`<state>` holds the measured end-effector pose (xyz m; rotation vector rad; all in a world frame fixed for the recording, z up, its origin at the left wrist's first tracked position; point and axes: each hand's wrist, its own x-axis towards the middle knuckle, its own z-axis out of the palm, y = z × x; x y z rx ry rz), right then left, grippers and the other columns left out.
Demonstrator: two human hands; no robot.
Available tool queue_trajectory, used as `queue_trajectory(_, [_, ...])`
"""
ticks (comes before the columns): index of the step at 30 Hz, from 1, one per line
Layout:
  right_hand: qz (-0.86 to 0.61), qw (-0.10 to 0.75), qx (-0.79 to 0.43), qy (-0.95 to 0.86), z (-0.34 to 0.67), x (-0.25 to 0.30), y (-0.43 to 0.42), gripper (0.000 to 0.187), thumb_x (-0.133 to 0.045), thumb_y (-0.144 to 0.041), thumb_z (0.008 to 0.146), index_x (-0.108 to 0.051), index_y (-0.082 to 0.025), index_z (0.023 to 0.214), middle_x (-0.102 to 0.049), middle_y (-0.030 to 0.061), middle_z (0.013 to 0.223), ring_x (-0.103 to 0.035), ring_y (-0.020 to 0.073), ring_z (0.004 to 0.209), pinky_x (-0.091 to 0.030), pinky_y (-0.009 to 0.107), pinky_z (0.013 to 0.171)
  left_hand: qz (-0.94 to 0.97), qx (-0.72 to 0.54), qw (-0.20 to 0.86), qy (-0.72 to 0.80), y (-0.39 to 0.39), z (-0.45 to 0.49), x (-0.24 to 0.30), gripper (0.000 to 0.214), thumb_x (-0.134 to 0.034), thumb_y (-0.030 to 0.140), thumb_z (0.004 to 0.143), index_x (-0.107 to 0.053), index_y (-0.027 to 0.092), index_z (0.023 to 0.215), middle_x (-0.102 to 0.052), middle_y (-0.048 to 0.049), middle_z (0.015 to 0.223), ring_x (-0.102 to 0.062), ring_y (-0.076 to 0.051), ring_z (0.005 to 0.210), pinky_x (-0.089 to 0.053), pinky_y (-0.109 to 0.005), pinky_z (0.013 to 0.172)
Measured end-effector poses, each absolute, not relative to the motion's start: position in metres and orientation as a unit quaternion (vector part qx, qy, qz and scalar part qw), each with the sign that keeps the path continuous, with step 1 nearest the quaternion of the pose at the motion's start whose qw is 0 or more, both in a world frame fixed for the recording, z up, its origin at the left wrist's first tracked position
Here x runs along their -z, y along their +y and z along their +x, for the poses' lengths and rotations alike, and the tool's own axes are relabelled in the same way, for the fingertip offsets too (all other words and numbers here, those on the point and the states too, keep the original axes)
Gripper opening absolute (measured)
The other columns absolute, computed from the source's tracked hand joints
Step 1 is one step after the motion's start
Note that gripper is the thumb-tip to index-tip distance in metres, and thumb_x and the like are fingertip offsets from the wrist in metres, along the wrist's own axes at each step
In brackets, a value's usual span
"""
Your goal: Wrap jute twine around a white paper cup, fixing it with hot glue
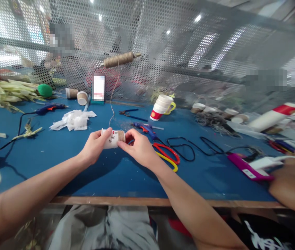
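Observation:
Between my two hands a white paper cup (113, 139) lies on its side, with dark lettering and a band of brown twine wound round one end. My left hand (95, 144) grips its rim end, thumb on top. The fingers of my right hand (137, 144) close on the twine-wrapped end. A strand of twine (113, 99) runs from the cup up to a spool of twine (118, 60) mounted on the mesh panel. Near my right hand are a blue glue gun (147, 129) and scissors with red and yellow handles (168, 152), partly hidden by that hand.
Crumpled white paper (73, 120), another glue gun (50, 108), pliers (131, 114) and stacked paper cups (160, 107) lie across the blue table. Black cable loops (186, 147) and a purple power strip (248, 167) sit to the right, beside another person's arm (293, 184). Husks (4, 92) lie left.

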<state>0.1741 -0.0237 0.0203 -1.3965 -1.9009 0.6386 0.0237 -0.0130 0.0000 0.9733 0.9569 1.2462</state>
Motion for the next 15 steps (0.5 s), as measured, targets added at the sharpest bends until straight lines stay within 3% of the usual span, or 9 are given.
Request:
queue_trajectory(5, [-0.507, 0.358, -0.309, -0.72, 0.179, -0.025, -0.022, 0.027, -0.064, -0.037, 0.066, -0.045, -0.019, 0.068, -0.052, -0.0018, 0.065, -0.047, 0.0114, 0.059, -0.039, 0.027, 0.059, 0.47, -0.541, 0.573, 0.398, -0.014, 0.021, 0.0, 0.041, -0.063, 0.048, 0.065, -0.064, 0.008, 0.072, -0.06, -0.0027, 0.06, -0.048, -0.009, 0.051, -0.036, -0.02, 0.05])
queue_trajectory(11, [-0.457, 0.402, -0.516, -0.603, 0.187, -0.029, -0.014, 0.034, -0.057, -0.052, 0.07, -0.051, -0.018, 0.074, -0.055, 0.0001, 0.068, -0.05, 0.011, 0.061, -0.041, 0.027, 0.061, 0.574, -0.516, 0.509, 0.381, -0.018, 0.017, 0.0, 0.044, -0.058, 0.051, 0.07, -0.066, 0.009, 0.082, -0.066, -0.005, 0.071, -0.055, -0.013, 0.061, -0.044, -0.024, 0.06])
queue_trajectory(15, [-0.46, 0.451, -0.549, -0.533, 0.189, -0.026, -0.008, 0.027, -0.061, -0.043, 0.068, -0.053, -0.017, 0.072, -0.056, -0.0006, 0.067, -0.052, 0.0109, 0.061, -0.042, 0.028, 0.063, 0.603, -0.515, 0.49, 0.361, -0.019, 0.017, 0.002, 0.041, -0.059, 0.048, 0.071, -0.067, 0.011, 0.085, -0.068, -0.0057, 0.08, -0.058, -0.015, 0.069, -0.045, -0.025, 0.067])
